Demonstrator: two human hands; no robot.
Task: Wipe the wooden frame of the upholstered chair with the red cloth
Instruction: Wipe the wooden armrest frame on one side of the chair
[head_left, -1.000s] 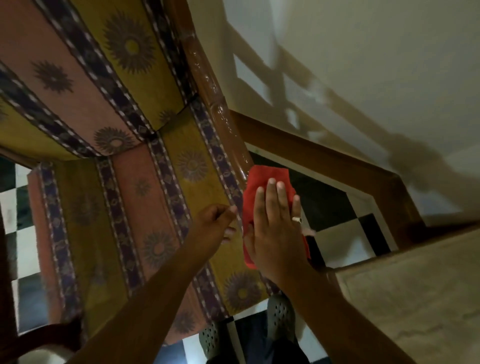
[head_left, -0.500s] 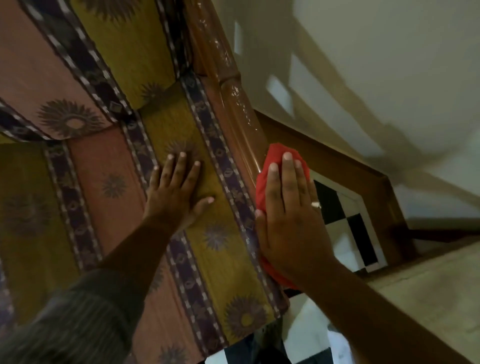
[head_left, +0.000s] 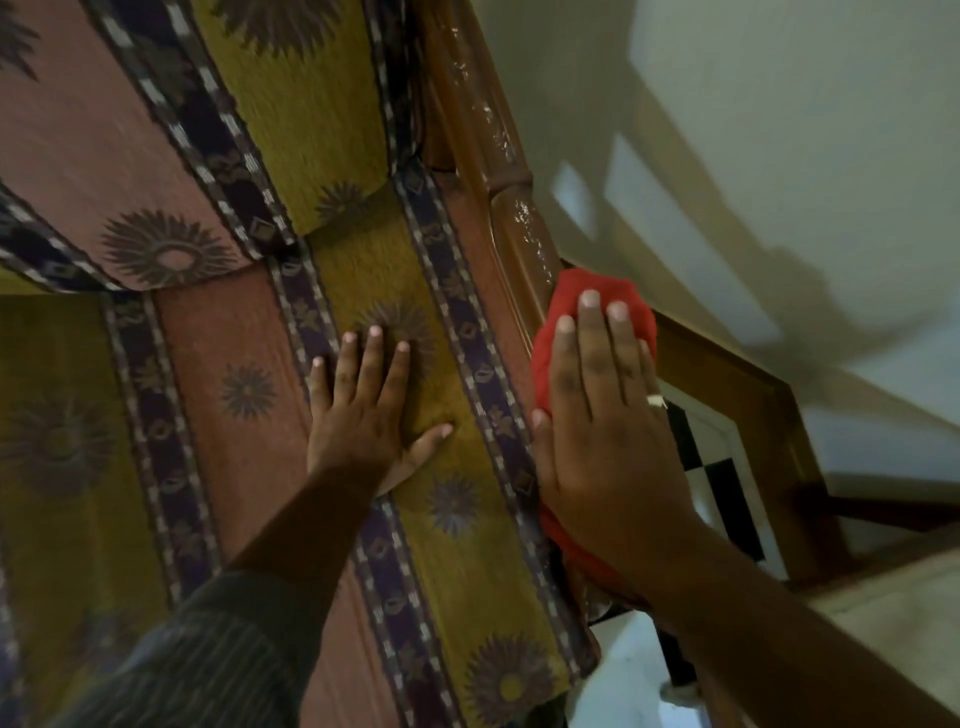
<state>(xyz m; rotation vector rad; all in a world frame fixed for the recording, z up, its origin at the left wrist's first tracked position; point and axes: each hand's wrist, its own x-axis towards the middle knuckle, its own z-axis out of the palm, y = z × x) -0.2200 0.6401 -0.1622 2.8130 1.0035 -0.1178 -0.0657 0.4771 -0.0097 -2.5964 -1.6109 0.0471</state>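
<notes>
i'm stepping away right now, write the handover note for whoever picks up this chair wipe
Right hand: flat, fingers together, pressing the red cloth against the glossy brown wooden side rail of the chair; a press, not a closed grip.
Left hand: empty, palm spread on the striped floral seat cushion, steadying.
Done: cannot tell which parts of the frame are already wiped; the rail above the cloth shines.
Left: carry the cloth on along the rail, then the rest of the wooden frame, most of which is out of view.
</notes>
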